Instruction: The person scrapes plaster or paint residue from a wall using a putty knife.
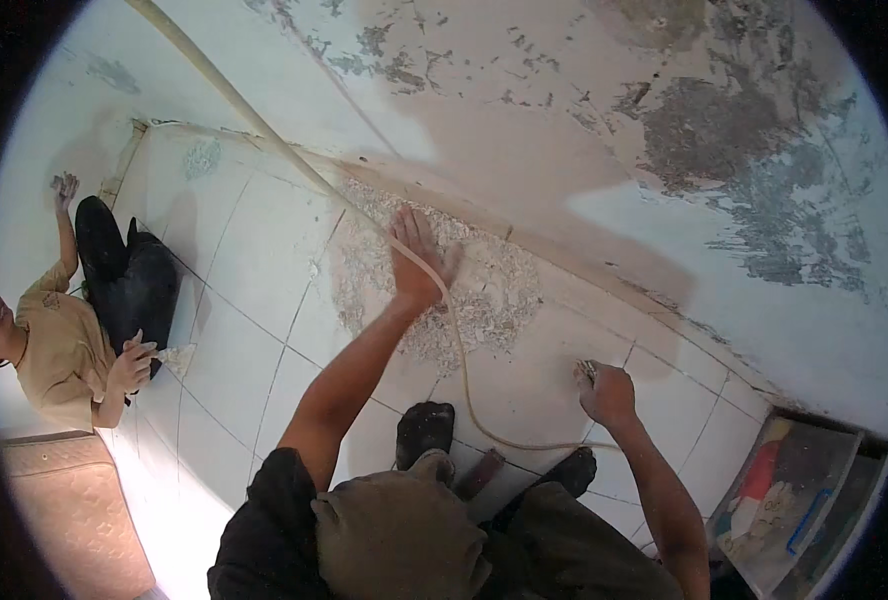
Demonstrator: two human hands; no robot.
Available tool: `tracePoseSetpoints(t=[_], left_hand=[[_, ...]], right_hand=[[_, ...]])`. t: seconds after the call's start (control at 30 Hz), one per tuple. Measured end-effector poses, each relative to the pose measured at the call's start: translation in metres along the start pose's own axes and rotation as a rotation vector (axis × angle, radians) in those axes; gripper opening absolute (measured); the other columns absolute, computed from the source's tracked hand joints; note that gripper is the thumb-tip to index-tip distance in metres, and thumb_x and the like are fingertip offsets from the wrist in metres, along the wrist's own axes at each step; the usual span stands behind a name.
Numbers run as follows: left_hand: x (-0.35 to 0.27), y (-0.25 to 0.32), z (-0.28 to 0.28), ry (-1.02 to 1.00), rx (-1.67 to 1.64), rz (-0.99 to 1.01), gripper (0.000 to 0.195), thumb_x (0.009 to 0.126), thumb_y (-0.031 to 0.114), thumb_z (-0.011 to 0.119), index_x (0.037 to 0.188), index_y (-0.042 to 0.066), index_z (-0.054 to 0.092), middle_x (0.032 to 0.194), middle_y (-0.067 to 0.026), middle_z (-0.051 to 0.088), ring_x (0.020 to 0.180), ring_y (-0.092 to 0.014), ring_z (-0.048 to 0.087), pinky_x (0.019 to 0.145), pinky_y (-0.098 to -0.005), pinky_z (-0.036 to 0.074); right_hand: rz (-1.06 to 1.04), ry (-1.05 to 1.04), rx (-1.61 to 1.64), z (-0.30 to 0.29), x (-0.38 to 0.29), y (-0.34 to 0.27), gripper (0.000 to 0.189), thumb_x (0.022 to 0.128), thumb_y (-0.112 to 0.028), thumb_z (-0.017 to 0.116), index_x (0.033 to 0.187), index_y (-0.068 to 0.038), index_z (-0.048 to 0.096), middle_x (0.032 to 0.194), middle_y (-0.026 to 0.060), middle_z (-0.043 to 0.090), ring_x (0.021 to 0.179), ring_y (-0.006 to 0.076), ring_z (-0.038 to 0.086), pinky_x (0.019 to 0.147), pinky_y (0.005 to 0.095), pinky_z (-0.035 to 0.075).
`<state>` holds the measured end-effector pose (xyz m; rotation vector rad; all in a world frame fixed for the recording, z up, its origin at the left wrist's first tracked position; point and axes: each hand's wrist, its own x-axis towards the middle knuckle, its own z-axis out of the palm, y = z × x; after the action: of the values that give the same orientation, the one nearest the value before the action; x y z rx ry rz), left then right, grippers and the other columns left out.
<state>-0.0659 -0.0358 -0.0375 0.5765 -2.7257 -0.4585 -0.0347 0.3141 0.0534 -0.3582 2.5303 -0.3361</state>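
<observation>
My left hand [415, 259] is spread over a heap of pale plaster and paint chips [489, 300] on the tiled floor, against the foot of the wall. A cream-coloured hose or cable [455, 337] crosses in front of that wrist and bends toward my right forearm. My right hand [610, 391] is above the floor right of the heap, its fingers curled in. Pale dust or bits show at its fingertips; the inside of the fist is hidden.
The wall [714, 135] has peeled grey patches. At left a co-worker [65, 330] squats, holding a scraper [178, 360]. A mattress [76, 517] lies lower left; a plastic drawer unit [781, 495] stands lower right. A reddish-brown piece [483, 474] lies between my dark-clad feet [424, 433].
</observation>
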Motion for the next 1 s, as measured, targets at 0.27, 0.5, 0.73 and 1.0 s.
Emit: tracePoseSetpoints(t=[0.27,0.5,0.73,1.0], left_hand=[[-0.060,0.075,0.004,-0.274,-0.105,0.610,0.078,0.090,0.043,0.053,0.146,-0.005,0.025,0.153,-0.0253,0.022,0.145,-0.038,0.013,0.116,-0.0557,0.009],[-0.041,0.051,-0.026,-0.250,0.007,0.574,0.075,0.088,0.048,0.056,0.147,0.008,0.031,0.155,-0.0174,0.022,0.145,-0.035,0.014,0.116,-0.0542,0.010],[-0.038,0.017,-0.024,-0.037,-0.113,0.298,0.081,0.090,0.042,0.054,0.147,-0.005,0.020,0.153,-0.0279,0.019,0.143,-0.043,0.014,0.116,-0.0545,0.010],[-0.014,0.002,0.002,-0.037,0.127,0.122,0.080,0.092,0.043,0.049,0.146,-0.008,0.020,0.152,-0.0304,0.019,0.144,-0.042,0.013,0.115,-0.0565,0.008]], right_hand=[[-0.014,-0.035,0.021,0.010,0.002,0.005,0.030,0.084,-0.028,0.057,0.104,-0.010,0.069,0.086,0.0229,0.066,0.084,0.0411,0.064,0.077,0.0489,0.051],[-0.011,0.060,0.095,0.006,0.000,0.011,0.034,0.085,-0.032,0.057,0.102,-0.005,0.068,0.084,0.0245,0.066,0.084,0.0413,0.064,0.077,0.0497,0.051],[-0.043,-0.017,0.085,-0.003,0.010,0.009,0.028,0.083,-0.027,0.059,0.094,-0.003,0.069,0.084,0.0249,0.066,0.083,0.0415,0.064,0.076,0.0496,0.051],[-0.113,-0.027,0.041,0.006,0.000,-0.010,0.030,0.086,-0.029,0.060,0.093,0.000,0.068,0.087,0.0242,0.066,0.085,0.0419,0.063,0.076,0.0481,0.051]])
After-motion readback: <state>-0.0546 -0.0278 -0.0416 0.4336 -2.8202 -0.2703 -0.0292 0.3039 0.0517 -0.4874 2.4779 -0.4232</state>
